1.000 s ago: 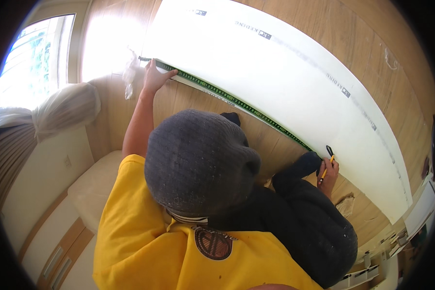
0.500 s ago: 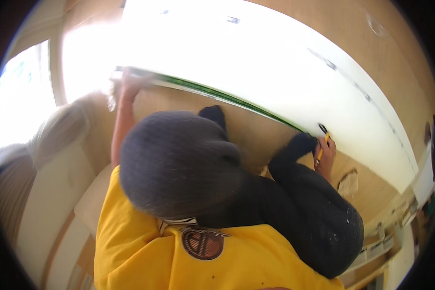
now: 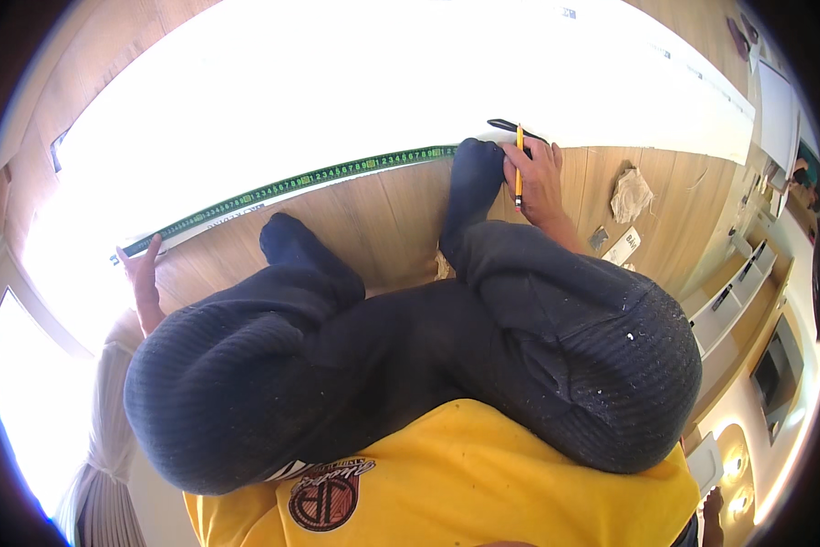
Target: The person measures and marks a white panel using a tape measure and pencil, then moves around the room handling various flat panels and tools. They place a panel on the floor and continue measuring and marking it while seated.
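A green measuring tape runs along the near edge of a large white board on the floor. At its far left end, my left hand pinches the tape against the board's edge. My right hand rests at the same edge, near the tape's right end, with a yellow pencil held upright in its fingers. A black strap-like piece lies on the board just beyond those fingers. My right foot, in a dark sock, covers part of the tape's right end, and the tape's case is hidden.
Crumpled brown paper, a white label-like card and a small dark piece lie on the wood floor at right. Beyond them stands a white shelf unit. A tied curtain hangs beside the bright window at left.
My left foot shows farther out from under me. The view has swung and my knees now spread apart below the board. Left hand stays at the tape's end; right hand still has the pencil.
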`<action>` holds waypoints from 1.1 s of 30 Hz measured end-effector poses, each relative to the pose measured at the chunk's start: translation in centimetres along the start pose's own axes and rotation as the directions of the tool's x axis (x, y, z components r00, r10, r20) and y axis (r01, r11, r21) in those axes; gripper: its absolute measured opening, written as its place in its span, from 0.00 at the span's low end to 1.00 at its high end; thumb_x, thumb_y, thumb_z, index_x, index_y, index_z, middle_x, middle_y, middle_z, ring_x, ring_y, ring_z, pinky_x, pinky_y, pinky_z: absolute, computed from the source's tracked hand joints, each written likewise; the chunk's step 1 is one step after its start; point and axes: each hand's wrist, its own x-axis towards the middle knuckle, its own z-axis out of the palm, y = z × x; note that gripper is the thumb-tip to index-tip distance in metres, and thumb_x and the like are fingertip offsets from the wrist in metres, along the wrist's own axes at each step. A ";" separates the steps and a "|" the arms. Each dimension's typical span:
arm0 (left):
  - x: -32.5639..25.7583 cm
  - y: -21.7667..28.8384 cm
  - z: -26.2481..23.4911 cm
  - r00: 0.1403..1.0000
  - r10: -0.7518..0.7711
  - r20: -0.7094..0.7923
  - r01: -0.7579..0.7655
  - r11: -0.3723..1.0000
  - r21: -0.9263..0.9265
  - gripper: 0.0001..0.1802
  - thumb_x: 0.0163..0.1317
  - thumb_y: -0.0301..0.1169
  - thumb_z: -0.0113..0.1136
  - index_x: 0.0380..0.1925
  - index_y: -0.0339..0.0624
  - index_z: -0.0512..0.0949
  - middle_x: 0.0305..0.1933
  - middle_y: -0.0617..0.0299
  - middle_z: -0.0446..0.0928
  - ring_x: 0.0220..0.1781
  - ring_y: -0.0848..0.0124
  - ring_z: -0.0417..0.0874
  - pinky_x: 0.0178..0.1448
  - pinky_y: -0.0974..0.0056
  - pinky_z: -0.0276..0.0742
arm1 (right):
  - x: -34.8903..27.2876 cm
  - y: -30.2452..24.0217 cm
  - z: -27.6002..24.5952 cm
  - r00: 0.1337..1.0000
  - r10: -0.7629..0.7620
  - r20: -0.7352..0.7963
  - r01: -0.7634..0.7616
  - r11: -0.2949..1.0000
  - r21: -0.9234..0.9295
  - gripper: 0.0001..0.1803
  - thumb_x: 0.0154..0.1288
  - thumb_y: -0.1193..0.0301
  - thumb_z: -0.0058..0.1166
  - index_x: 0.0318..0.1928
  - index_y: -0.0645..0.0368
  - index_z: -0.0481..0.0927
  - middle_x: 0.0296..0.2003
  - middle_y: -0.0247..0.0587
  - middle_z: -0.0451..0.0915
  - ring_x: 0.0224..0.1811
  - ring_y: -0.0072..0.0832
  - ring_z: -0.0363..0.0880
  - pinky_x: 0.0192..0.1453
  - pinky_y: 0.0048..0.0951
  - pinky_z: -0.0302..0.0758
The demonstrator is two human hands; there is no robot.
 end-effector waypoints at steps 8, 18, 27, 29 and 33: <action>-0.4 0.4 -0.2 0.998 0.013 0.063 -0.010 0.999 -0.049 0.68 0.45 0.50 0.81 0.76 0.31 0.46 0.71 0.41 0.64 0.74 0.55 0.63 0.77 0.54 0.57 | 0.6 0.5 0.2 1.000 0.006 0.005 -0.006 1.000 0.015 0.14 0.56 0.74 0.64 0.45 0.52 0.83 0.43 0.41 0.77 0.47 0.41 0.76 0.57 0.43 0.67; 0.3 -0.5 0.2 0.998 0.033 0.052 -0.027 0.994 -0.109 0.67 0.47 0.49 0.80 0.76 0.31 0.47 0.68 0.43 0.69 0.72 0.58 0.67 0.76 0.55 0.59 | 2.2 0.8 0.0 0.999 0.039 0.018 -0.040 0.998 0.045 0.07 0.58 0.71 0.64 0.39 0.51 0.85 0.35 0.36 0.77 0.42 0.35 0.78 0.55 0.41 0.66; 0.9 -1.3 0.3 0.998 0.009 0.058 -0.005 0.997 -0.076 0.68 0.47 0.50 0.80 0.76 0.29 0.46 0.69 0.41 0.67 0.73 0.55 0.66 0.77 0.53 0.58 | 2.4 1.5 0.5 0.998 -0.003 0.055 -0.001 0.997 0.073 0.09 0.61 0.70 0.65 0.43 0.51 0.85 0.39 0.40 0.78 0.45 0.40 0.77 0.56 0.42 0.69; 1.3 -1.7 0.3 0.999 0.001 0.054 0.002 0.999 -0.054 0.68 0.47 0.50 0.80 0.76 0.29 0.45 0.69 0.41 0.68 0.73 0.55 0.66 0.77 0.53 0.58 | 2.3 1.7 0.7 0.999 -0.011 0.038 0.008 0.996 0.084 0.09 0.61 0.70 0.65 0.43 0.52 0.85 0.39 0.40 0.78 0.45 0.41 0.77 0.57 0.42 0.69; 1.6 -1.8 0.2 0.995 -0.032 0.096 0.043 0.993 -0.109 0.68 0.47 0.50 0.80 0.76 0.29 0.45 0.69 0.40 0.67 0.72 0.55 0.68 0.74 0.52 0.64 | 2.3 1.9 0.9 1.000 -0.017 0.024 0.014 0.995 0.102 0.12 0.60 0.68 0.66 0.44 0.53 0.84 0.40 0.40 0.78 0.46 0.41 0.77 0.57 0.43 0.69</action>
